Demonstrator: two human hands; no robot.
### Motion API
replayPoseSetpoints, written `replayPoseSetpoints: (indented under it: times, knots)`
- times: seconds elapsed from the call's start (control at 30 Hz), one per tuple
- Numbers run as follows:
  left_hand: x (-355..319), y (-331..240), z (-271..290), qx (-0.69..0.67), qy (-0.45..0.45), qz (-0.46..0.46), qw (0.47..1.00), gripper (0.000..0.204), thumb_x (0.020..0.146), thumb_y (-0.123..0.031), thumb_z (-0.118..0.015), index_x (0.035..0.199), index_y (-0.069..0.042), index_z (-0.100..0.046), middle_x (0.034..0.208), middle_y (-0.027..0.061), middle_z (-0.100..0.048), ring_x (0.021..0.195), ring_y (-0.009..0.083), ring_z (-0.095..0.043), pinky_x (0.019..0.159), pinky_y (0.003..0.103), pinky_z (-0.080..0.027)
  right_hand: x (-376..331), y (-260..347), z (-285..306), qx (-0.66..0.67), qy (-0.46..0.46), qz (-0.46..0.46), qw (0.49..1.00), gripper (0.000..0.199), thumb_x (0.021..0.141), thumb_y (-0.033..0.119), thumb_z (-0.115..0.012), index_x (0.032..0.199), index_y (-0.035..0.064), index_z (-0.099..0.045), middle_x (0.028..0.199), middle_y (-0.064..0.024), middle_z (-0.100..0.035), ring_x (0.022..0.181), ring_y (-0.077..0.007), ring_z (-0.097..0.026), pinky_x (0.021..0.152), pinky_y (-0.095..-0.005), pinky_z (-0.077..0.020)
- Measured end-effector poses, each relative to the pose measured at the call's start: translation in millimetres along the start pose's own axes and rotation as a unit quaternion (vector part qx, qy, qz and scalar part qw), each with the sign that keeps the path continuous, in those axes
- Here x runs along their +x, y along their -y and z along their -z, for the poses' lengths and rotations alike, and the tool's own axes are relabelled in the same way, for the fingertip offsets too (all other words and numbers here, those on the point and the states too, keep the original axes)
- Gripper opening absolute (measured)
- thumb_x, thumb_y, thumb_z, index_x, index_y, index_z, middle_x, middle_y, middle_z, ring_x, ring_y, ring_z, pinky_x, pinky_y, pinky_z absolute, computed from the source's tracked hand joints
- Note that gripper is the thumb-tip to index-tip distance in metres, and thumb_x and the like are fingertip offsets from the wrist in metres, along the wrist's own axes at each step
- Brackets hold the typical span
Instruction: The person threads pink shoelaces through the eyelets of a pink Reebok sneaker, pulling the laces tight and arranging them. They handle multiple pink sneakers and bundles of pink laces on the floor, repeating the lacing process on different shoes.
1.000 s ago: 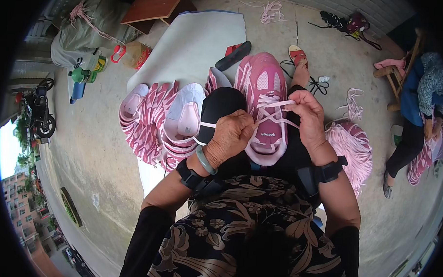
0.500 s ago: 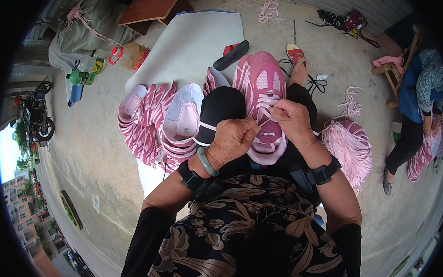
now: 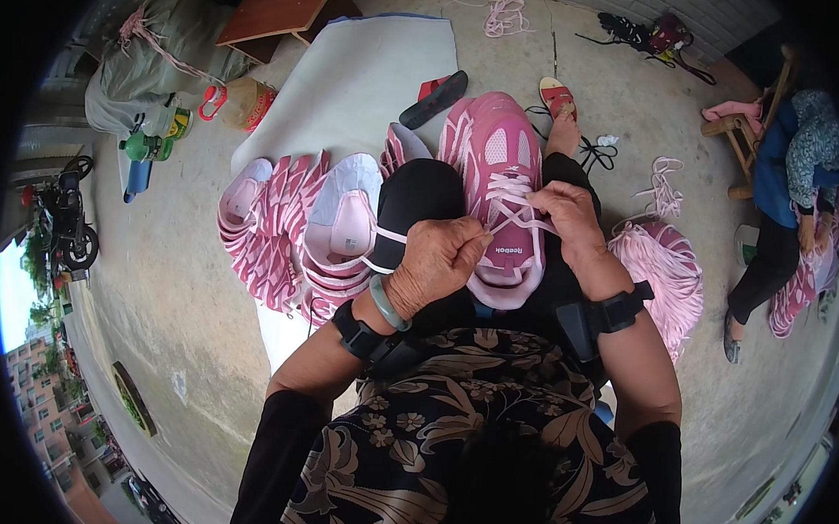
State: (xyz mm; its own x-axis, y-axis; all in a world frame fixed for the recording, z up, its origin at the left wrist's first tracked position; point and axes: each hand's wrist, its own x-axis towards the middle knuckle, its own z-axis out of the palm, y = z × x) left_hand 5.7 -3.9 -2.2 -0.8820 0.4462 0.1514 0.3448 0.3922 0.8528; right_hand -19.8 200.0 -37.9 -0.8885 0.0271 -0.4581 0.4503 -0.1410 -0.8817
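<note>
A pink shoe upper (image 3: 508, 154) lies on my lap with its toe pointing away from me, on top of others nested under it. Pale pink shoelace (image 3: 509, 193) crosses over its tongue. My left hand (image 3: 438, 263) is closed in a pinch on a lace strand at the left of the tongue, and a lace also trails from behind this hand. On the opposite side, my right hand (image 3: 573, 223) has its fingers bent together at a strand by the right eyelet edge. The fingertips partly hide that strand.
Stacked pink uppers (image 3: 339, 224) stand left of my knee. A bundle of pale pink laces (image 3: 654, 279) hangs at my right over more uppers. Ahead are a white sheet (image 3: 371, 71), a dark sandal (image 3: 434, 98) and loose laces (image 3: 508, 17). Another person (image 3: 779, 219) sits at far right.
My right hand has shifted slightly right and away from the tongue. Crossed lace strands now show between my hands. My left hand keeps its pinch in nearly the same place.
</note>
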Motion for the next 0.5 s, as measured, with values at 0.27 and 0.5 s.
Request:
replayPoseSetpoints:
  times: [0.27,0.5]
  knots:
    - [-12.8,-37.5,66.5,-0.109,0.064,0.095,0.987,0.019,0.087,-0.007,-0.057,0.070,0.001,-0.054,0.059,-0.0017,-0.047,0.057,0.0058,-0.040,0.051,0.022,-0.034,0.8,13.1,9.2,0.036,0.029,-0.085,0.995,0.005,0.073,0.011,-0.065,0.073,0.0073,-0.062,0.068,0.0027,-0.054,0.066,-0.0070,-0.048,0.061,-0.0224,-0.0382]
    - [-55.4,-15.3,89.6,-0.018,0.025,0.137,0.990,0.012,0.084,-0.010,-0.061,0.077,-0.001,-0.057,0.058,0.0030,-0.051,0.050,0.0117,-0.047,0.048,0.025,-0.038,-18.8,-5.1,26.5,-0.043,0.090,0.082,0.992,0.011,0.083,0.014,-0.060,0.089,0.0057,-0.062,0.075,0.0005,-0.057,0.069,-0.0094,-0.053,0.065,-0.0248,-0.0459]
